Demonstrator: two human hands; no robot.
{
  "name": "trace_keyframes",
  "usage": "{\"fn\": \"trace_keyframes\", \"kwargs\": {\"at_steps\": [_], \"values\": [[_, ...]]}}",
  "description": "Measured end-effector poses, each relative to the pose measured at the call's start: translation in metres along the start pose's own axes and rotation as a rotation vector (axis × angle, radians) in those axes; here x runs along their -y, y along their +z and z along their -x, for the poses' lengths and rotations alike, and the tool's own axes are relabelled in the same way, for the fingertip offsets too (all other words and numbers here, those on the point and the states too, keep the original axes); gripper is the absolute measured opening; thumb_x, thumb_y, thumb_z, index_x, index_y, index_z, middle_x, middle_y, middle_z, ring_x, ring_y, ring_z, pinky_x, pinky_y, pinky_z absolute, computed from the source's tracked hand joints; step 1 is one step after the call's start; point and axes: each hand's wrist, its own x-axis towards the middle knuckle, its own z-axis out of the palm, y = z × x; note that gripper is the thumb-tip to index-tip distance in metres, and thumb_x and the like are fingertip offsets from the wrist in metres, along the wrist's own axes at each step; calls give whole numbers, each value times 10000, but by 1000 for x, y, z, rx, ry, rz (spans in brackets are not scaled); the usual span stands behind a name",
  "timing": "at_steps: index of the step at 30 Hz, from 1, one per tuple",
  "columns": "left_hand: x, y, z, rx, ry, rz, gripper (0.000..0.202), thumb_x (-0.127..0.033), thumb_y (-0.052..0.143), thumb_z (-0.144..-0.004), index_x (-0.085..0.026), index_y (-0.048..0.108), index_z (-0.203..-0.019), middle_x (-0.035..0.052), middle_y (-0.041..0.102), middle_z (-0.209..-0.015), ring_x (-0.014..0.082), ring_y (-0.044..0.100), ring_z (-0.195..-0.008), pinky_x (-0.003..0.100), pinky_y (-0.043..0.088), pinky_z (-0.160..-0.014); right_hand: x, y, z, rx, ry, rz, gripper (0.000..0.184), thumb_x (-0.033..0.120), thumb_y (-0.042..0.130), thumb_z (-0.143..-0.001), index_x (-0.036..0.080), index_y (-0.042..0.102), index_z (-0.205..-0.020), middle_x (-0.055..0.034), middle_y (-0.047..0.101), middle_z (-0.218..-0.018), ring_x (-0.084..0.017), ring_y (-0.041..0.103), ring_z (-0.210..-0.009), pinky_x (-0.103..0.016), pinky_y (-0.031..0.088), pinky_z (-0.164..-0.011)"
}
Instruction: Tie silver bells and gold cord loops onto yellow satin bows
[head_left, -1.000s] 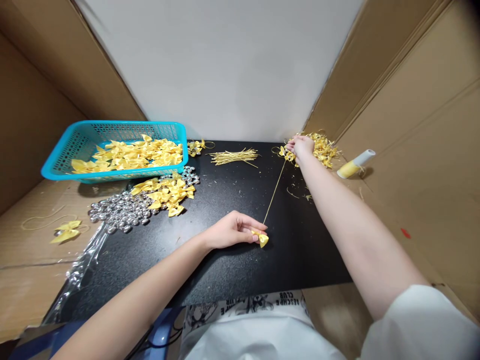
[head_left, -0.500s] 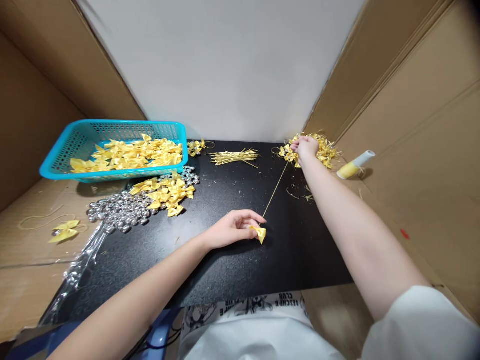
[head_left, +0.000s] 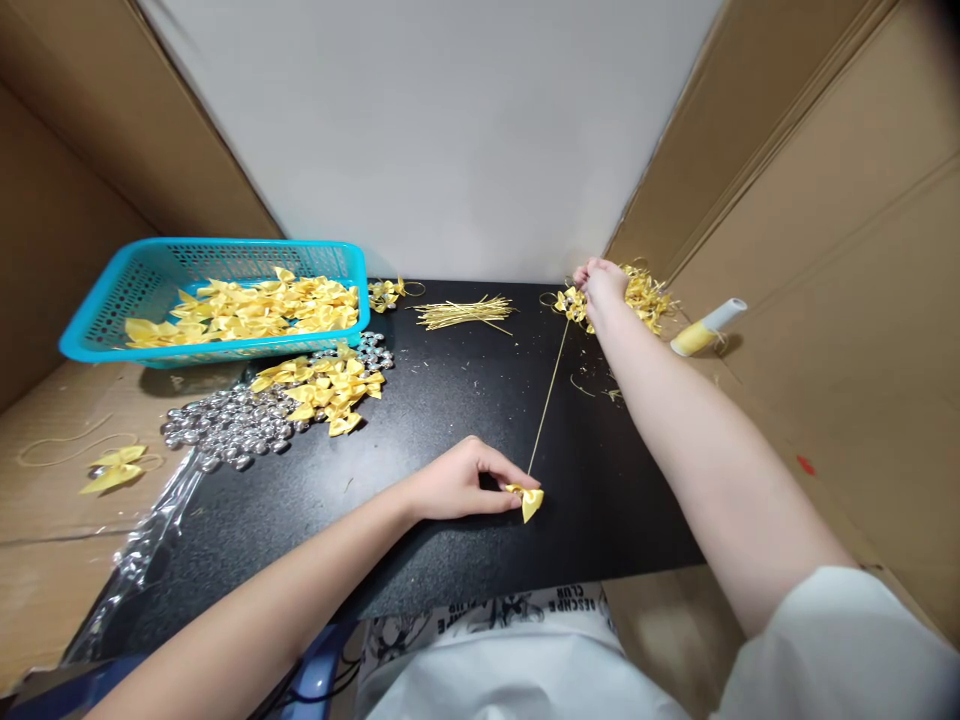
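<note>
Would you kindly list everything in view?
basket: one, blue, back left
loose bows: many, yellow, inside basket
bow pile: one, yellow, by beads
beads: many, silver, left
lone bow: one, yellow, left
bow cluster: one, yellow, beside basket
strand bundle: one, gold, back
bow heap: one, yellow, back right
spool: one, white-yellow, right
table: one, black, centre
cardboard: several, brown, sides
wall: one, white, behind
held bow: one, yellow, front
cord: one, gold, centre
left hand: one, bare, front
right hand: one, bare, back

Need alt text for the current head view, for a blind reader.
The left hand pinches a yellow bow, a gold cord stretched straight between it and the right hand above a black table. At left are silver beads and a blue basket of more bows.
</note>
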Motion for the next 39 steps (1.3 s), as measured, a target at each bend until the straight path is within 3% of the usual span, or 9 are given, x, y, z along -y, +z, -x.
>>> {"fn": "trace_keyframes", "kwargs": {"at_steps": [5, 10, 15, 20, 24, 26, 30, 35, 39], "values": [[1, 3, 1, -6, -72, 94, 301, -278, 704, -805, -113, 762, -1051, 89, 779, -871, 146, 681, -724, 220, 507, -691, 3, 3, 14, 96, -42, 124, 184, 87, 467, -927, 177, 492, -769, 94, 479, -490, -27, 474, -404, -99, 412, -435], [-1, 10, 2, 6, -201, 355, 356, -283, 768, -749, -107, 754, -1059, 82, 778, -861, 138, 688, -703, 229, 528, -696, -15, -2, 36, 288, -28, 393, 203, 19, 641, -758, 148, 566, -620, 58, 543, -416, -51, 458, -352, -157, 449, -436], [-2, 11, 1, -35, -251, 572, 348, -256, 831, -684, -124, 769, -1000, 80, 785, -889, 145, 712, -756, 238, 538, -770, -27, 0, 44, 361, -79, 568, 208, 14, 653, -696, 156, 602, -552, 49, 566, -437, -86, 540, -476, -243, 532, -665], [-1, 5, -1, -146, -276, 704, 414, -224, 850, -664, -149, 748, -1059, 79, 780, -991, 151, 724, -857, 284, 522, -899, -12, -4, 68, 398, -210, 615, 171, 33, 692, -622, 186, 615, -611, 24, 638, -642, -147, 622, -741, -314, 487, -879], [-3, 1, -2, -271, -270, 736, 443, -232, 843, -679, -148, 726, -1098, 80, 774, -1023, 159, 722, -899, 307, 513, -936, 14, -36, 131, 525, -320, 606, 70, 160, 678, -710, 206, 630, -689, 22, 644, -700, -143, 587, -690, -267, 480, -731], [-4, 0, -3, -342, -256, 703, 442, -240, 827, -700, -130, 714, -1113, 90, 770, -1040, 175, 720, -928, 323, 510, -950, 22, -60, 170, 729, -343, 614, 149, 309, 633, -799, 215, 614, -685, 30, 605, -634, -131, 528, -583, -249, 426, -581], [-6, 1, -4, -437, -245, 652, 496, -268, 807, -723, -116, 673, -1176, 102, 765, -1055, 199, 722, -945, 344, 528, -934, 19, -100, 222, 924, -235, 722, 182, 370, 649, -800, 215, 624, -708, 34, 585, -591, -114, 481, -516, -238, 357, -494], [-8, 4, -5, -467, -254, 676, 475, -299, 800, -721, -122, 677, -1145, 108, 770, -1032, 203, 732, -909, 323, 563, -849, 3, -105, 227, 998, -209, 625, 150, 246, 580, -839, 174, 621, -714, 25, 590, -611, -88, 492, -536, -206, 362, -512], [-7, 4, -6, -499, -292, 671, 443, -284, 805, -710, -131, 681, -1106, 96, 782, -965, 175, 733, -817, 271, 568, -748, 2, -103, 223, 931, -291, 562, 150, 213, 553, -854, 170, 609, -722, 21, 587, -625, -90, 509, -560, -204, 385, -535]]}}
